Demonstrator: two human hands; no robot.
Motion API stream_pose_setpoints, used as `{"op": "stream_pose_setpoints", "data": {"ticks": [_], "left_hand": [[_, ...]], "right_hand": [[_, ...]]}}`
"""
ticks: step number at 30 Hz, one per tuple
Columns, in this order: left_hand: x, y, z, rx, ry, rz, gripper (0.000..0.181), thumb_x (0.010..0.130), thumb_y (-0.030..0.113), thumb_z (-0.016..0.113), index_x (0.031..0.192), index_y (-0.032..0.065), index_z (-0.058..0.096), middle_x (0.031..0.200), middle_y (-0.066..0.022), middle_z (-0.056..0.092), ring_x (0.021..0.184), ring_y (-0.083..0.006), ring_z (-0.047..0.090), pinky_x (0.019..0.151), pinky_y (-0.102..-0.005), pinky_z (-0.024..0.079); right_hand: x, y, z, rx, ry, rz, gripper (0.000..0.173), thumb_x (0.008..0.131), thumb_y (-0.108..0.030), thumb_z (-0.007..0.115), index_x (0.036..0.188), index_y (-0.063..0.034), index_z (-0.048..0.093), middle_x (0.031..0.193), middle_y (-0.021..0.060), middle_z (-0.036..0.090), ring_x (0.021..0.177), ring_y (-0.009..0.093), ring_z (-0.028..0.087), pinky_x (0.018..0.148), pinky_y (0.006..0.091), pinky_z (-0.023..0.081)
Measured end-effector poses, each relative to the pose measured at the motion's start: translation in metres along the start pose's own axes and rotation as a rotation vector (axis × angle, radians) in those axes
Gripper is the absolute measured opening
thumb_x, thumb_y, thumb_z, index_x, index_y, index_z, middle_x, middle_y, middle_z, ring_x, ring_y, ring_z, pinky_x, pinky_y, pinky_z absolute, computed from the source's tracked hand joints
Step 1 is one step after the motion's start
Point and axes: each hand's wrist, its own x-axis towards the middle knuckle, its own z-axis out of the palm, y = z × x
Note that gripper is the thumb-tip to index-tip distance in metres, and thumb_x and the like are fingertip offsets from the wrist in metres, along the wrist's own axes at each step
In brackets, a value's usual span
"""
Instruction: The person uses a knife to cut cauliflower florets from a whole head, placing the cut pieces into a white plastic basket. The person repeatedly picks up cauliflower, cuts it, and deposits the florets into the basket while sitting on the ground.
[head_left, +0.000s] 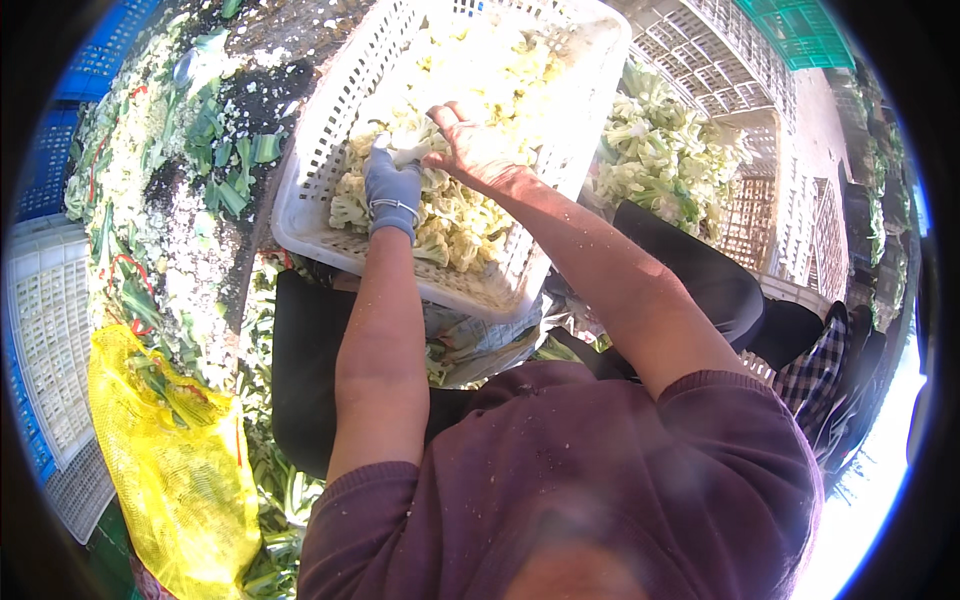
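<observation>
A white plastic crate (480, 300) stands tilted before me, with many cauliflower florets (457, 225) inside, partly washed out by glare. Over the florets, my left hand (392, 184), in a grey-blue glove with a band at the wrist, grips a pale cauliflower piece (412, 135). The bare right hand (472, 150) is just right of that piece, fingers spread, its thumb close to the piece. Whether the right fingertips touch it is hard to tell in the bright light.
A surface (176, 195) strewn with cauliflower crumbs and leaf scraps lies left. Below it hangs a yellow mesh bag (180, 480). Trimmed cauliflower stalks and leaves (660, 150) are heaped right of the crate, beside stacked pale crates (757, 187). A green crate (802, 30) is at upper right.
</observation>
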Motion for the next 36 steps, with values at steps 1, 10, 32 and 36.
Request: {"op": "stream_pose_setpoints", "data": {"ticks": [1,10,32,36], "left_hand": [[-0.001,0.000,-0.002,0.060,0.011,-0.019,0.054,0.072,0.000,0.065,0.121,-0.0018,0.044,0.102,-0.0176,0.057,0.088,-0.0233,0.059,0.077,-0.0294,0.046],[0.014,-0.015,-0.012,-0.297,0.088,-0.229,0.054,0.076,-0.001,0.064,0.124,-0.0013,0.040,0.105,-0.0127,0.056,0.089,-0.0160,0.056,0.076,-0.0240,0.046],[0.019,-0.015,-0.030,-0.805,-0.004,-0.279,0.034,0.077,0.008,0.063,0.105,0.0107,0.045,0.073,-0.0062,0.057,0.052,-0.0110,0.051,0.048,-0.0277,0.046],[0.013,-0.003,-0.027,-1.085,-0.019,-0.458,0.024,0.082,0.005,0.052,0.104,0.0133,0.050,0.083,-0.0062,0.058,0.060,-0.0138,0.055,0.050,-0.0324,0.049]], "right_hand": [[0.005,0.007,0.002,0.019,-0.064,0.065,0.038,0.079,-0.026,0.063,0.107,-0.0033,0.051,0.102,0.0207,0.056,0.101,0.022,0.056,0.081,0.0343,0.046],[0.029,0.093,0.024,0.360,-0.068,0.606,0.036,0.076,-0.025,0.063,0.104,-0.0031,0.057,0.090,0.0166,0.061,0.084,0.024,0.059,0.076,0.0344,0.046],[0.003,0.002,0.016,0.967,-0.112,0.420,0.036,0.081,-0.029,0.063,0.106,-0.0051,0.054,0.078,0.0051,0.057,0.067,0.012,0.051,0.058,0.0266,0.044],[-0.001,0.016,0.010,0.760,-0.113,0.252,0.036,0.083,-0.035,0.060,0.107,-0.0079,0.056,0.085,0.0078,0.059,0.078,0.013,0.054,0.069,0.0297,0.044]]}}
